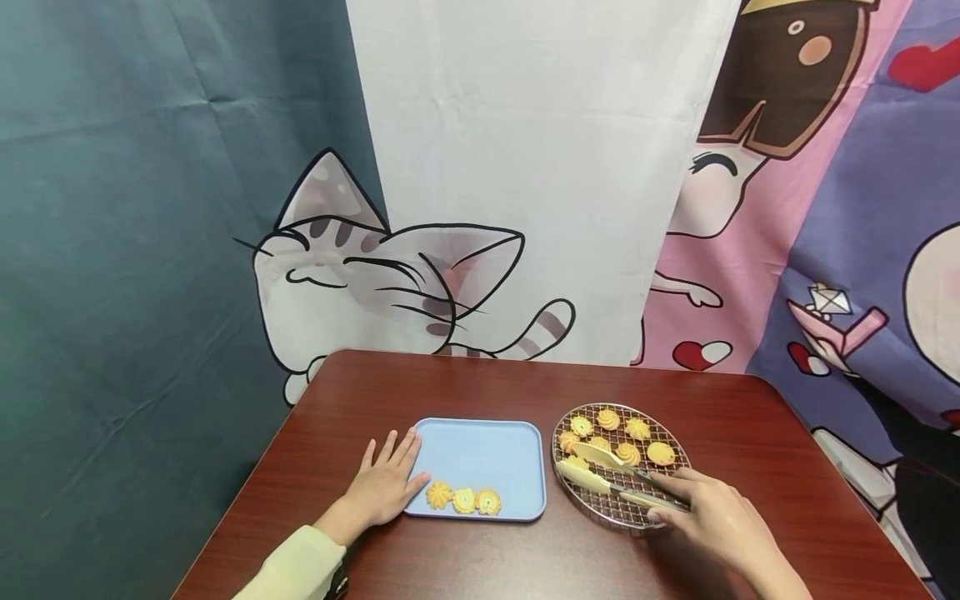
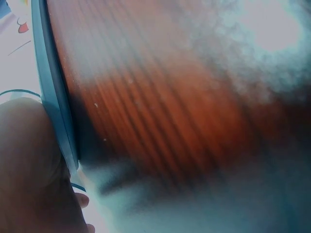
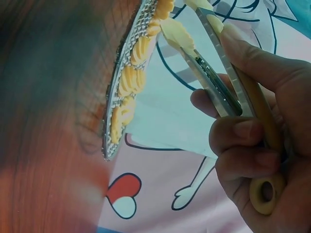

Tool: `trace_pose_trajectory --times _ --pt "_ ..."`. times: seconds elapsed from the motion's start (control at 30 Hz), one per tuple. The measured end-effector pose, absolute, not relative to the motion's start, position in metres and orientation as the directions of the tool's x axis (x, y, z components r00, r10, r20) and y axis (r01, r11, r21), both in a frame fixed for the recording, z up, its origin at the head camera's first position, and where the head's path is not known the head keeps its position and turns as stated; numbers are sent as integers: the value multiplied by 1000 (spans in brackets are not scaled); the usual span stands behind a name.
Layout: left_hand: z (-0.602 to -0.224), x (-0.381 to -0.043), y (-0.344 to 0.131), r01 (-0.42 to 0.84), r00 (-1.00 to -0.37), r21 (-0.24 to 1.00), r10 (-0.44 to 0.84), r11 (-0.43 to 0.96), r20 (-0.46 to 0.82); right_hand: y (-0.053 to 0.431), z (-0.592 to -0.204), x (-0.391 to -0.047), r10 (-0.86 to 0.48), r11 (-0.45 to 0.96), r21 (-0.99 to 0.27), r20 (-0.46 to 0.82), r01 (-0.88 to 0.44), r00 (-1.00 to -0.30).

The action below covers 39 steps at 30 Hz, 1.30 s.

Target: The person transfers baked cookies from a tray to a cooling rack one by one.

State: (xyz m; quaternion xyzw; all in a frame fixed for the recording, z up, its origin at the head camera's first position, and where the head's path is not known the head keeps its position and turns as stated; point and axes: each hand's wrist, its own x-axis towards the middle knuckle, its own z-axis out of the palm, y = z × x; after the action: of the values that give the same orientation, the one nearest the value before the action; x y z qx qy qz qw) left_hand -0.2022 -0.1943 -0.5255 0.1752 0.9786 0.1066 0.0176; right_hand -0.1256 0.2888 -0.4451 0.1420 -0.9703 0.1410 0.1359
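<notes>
A pair of tongs (image 1: 622,486) with pale yellow tips is gripped in my right hand (image 1: 723,521). Its parted tips reach over a round wire rack (image 1: 622,517) that bears several piped cookies (image 1: 637,428). In the right wrist view the fingers curl round the handles of the tongs (image 3: 223,73). My left hand (image 1: 382,483) lies with spread fingers at the left edge of a light blue tray (image 1: 480,450). On the tray's near side sit three cookies (image 1: 464,500) in a row. The left wrist view shows part of the left hand (image 2: 34,170) beside the tray's rim (image 2: 51,82).
Both the tray and the rack stand on a dark reddish-brown wooden table (image 1: 442,383) with rounded far corners. Behind it hangs a cartoon-printed cloth (image 1: 525,167). At the far right is a dark shape (image 1: 926,517) that I cannot identify.
</notes>
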Motion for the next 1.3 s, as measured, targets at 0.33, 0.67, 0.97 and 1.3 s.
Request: trace_pose_trajectory --times 0.33,0.67,0.97,1.3 --pt "-524 -203 -193 330 -940 194 340 924 -24 290 -447 -126 -237 918 -242 301 -314 -924" --pt "-526 -203 -193 319 -944 180 330 931 -33 282 -441 -123 -257 905 -246 333 -347 -907" --pt "-527 -202 -193 321 -944 191 331 928 -21 265 -440 -127 -327 889 -195 366 -415 -871" --pt "-527 -203 -193 325 -943 193 333 926 -8 250 -442 -129 -398 864 -171 346 -474 -850"
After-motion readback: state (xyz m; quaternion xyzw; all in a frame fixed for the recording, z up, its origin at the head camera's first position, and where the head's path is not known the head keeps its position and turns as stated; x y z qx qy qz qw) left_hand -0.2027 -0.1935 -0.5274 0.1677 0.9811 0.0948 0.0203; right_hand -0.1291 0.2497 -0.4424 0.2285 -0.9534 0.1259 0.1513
